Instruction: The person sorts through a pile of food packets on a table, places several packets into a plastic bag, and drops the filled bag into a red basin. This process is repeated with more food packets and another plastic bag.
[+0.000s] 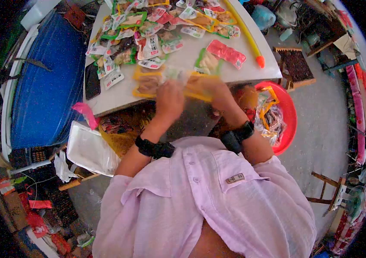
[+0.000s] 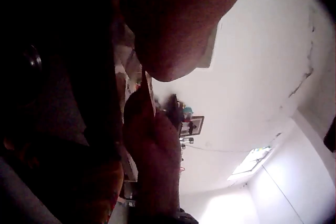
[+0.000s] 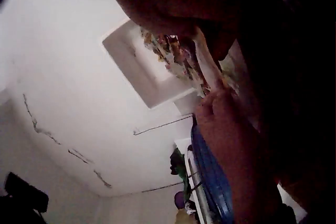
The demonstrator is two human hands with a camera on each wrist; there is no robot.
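Observation:
At the table's near edge the left hand [image 1: 170, 99] pinches a yellow-edged packet [image 1: 147, 81] with brown contents. The right hand [image 1: 224, 99] grips the right end of another yellow-edged packet [image 1: 198, 85], blurred in the head view. Pale packaging joins or overlaps between the two; I cannot tell which. In the right wrist view, a pale strip of packaging [image 3: 207, 64] stretches between the right hand [image 3: 173, 3] and the left hand [image 3: 226, 124]. The left wrist view is dark, with the left hand [image 2: 152, 134] close below the right hand [image 2: 173, 40].
Many small food packets [image 1: 148, 46] lie heaped on the white table [image 1: 252, 51], with a red packet [image 1: 226, 53], a yellow tube [image 1: 245, 32] and a dark phone [image 1: 92, 81]. A red basin [image 1: 290, 122] with packets stands right, a white foam box [image 1: 89, 148] lower left.

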